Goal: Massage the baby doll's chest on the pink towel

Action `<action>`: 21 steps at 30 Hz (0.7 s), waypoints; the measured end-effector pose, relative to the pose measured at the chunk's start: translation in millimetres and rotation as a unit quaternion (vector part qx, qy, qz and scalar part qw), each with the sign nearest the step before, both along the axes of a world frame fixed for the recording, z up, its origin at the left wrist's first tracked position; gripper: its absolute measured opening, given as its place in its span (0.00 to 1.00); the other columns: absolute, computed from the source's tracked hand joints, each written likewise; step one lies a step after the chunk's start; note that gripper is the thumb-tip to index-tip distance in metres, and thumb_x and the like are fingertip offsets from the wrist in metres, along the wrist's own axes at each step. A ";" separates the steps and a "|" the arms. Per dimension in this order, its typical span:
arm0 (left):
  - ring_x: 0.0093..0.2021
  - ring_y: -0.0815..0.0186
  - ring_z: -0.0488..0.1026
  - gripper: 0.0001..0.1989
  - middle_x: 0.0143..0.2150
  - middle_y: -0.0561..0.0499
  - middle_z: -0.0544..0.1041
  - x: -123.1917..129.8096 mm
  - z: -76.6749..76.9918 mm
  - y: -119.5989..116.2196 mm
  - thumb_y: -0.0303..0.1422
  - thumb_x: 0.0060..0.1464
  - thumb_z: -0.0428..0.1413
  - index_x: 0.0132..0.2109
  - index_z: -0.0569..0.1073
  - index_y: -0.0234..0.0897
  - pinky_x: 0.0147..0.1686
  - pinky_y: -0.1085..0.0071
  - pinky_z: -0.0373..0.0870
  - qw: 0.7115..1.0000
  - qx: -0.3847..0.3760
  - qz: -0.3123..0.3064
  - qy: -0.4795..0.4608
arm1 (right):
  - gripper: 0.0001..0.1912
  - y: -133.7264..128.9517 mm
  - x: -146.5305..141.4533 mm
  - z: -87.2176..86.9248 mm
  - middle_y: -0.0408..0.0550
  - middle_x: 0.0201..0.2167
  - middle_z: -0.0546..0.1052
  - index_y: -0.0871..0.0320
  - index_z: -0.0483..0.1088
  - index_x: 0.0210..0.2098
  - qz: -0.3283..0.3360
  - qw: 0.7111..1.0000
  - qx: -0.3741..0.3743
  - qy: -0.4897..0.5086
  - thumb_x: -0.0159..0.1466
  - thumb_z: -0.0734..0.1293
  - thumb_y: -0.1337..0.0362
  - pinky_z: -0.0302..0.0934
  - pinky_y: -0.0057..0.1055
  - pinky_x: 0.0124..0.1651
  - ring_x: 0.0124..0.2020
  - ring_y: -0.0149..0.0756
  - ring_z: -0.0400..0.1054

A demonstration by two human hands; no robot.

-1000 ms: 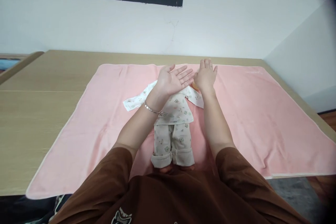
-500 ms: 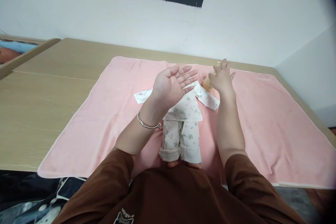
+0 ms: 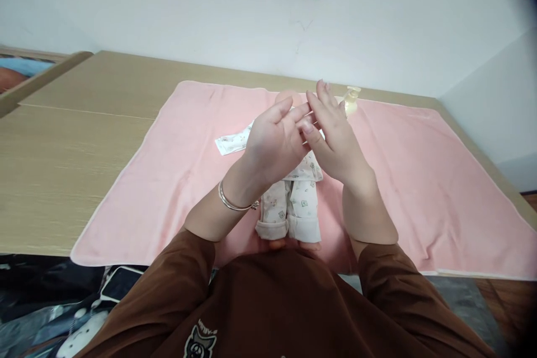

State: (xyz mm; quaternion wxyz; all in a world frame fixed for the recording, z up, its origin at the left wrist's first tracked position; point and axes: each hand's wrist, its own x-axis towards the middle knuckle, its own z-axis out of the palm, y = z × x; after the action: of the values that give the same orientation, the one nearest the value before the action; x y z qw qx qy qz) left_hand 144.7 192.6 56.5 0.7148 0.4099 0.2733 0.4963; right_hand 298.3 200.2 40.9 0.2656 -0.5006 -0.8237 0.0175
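Observation:
Palm up, my left hand [image 3: 279, 137] is open, its fingers stretched out above the doll's chest. My right hand [image 3: 335, 137] is also open and meets the left one at the fingers, palm turned toward it. Beneath both hands lies a baby doll in a white printed top [image 3: 308, 169] and matching trousers [image 3: 302, 201] with turned-up cuffs. Its head [image 3: 288, 97] shows just past my fingers; its face is hidden. Behind my right hand is a pump bottle [image 3: 351, 98] with a pale yellow top, its body mostly covered.
A pink blanket [image 3: 419, 179] spreads under the doll on a wooden table [image 3: 84, 168]. The white wall [image 3: 210, 22] rises behind it. At the far left is a wooden-edged tray [image 3: 62, 75] with something blue in it. Bags and a plush toy [image 3: 81, 335] lie below the front edge.
My right hand has left the pump bottle and moved left to my left hand, so that their fingers meet. The left hand has stayed nearly in place.

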 end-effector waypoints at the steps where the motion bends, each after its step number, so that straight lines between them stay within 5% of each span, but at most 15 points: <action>1: 0.73 0.45 0.63 0.20 0.61 0.47 0.77 -1.2 1.5 -2.8 0.46 0.71 0.45 0.60 0.70 0.42 0.67 0.45 0.71 1.000 0.011 0.020 0.009 | 0.33 -1.5 -0.7 -0.1 0.44 0.80 0.42 0.44 0.38 0.78 0.002 1.000 0.003 -0.005 0.78 0.47 0.46 0.39 0.72 0.75 0.79 0.59 0.34; 9: 0.76 0.47 0.57 0.24 0.64 0.51 0.75 -3.0 1.1 -11.8 0.51 0.71 0.42 0.61 0.71 0.46 0.68 0.46 0.72 0.995 0.065 0.054 0.048 | 0.39 -19.3 -10.0 2.6 0.53 0.80 0.35 0.51 0.29 0.78 0.004 0.998 0.061 -0.035 0.77 0.48 0.43 0.29 0.71 0.76 0.79 0.60 0.24; 14: 0.76 0.49 0.55 0.20 0.68 0.57 0.71 5.5 7.6 -12.1 0.41 0.74 0.39 0.63 0.70 0.48 0.67 0.47 0.71 0.994 0.035 0.100 0.025 | 0.40 -22.3 -15.6 -1.0 0.53 0.79 0.41 0.53 0.33 0.78 0.021 0.995 0.078 -0.052 0.76 0.48 0.41 0.25 0.73 0.75 0.79 0.65 0.25; 17: 0.77 0.48 0.48 0.23 0.76 0.58 0.58 13.3 16.6 -17.8 0.38 0.75 0.37 0.70 0.62 0.48 0.68 0.47 0.65 0.994 -0.038 0.080 -0.059 | 0.41 -17.6 -15.6 -3.7 0.52 0.80 0.39 0.52 0.34 0.78 0.047 0.994 0.095 -0.039 0.75 0.48 0.39 0.24 0.74 0.74 0.79 0.63 0.24; 21: 0.77 0.40 0.39 0.35 0.81 0.54 0.35 17.0 20.4 -23.1 0.48 0.71 0.45 0.77 0.45 0.45 0.70 0.43 0.55 0.979 -0.117 0.021 -0.168 | 0.39 -13.3 -16.8 -3.5 0.48 0.80 0.36 0.50 0.36 0.78 0.044 0.990 0.128 -0.031 0.74 0.45 0.39 0.22 0.66 0.76 0.80 0.51 0.22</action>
State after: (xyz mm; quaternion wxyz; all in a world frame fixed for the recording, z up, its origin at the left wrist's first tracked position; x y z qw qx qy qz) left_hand 161.7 169.6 76.9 0.7826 0.2287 0.2141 0.5380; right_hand 281.5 186.9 37.5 0.3009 -0.4266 -0.8480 -0.0918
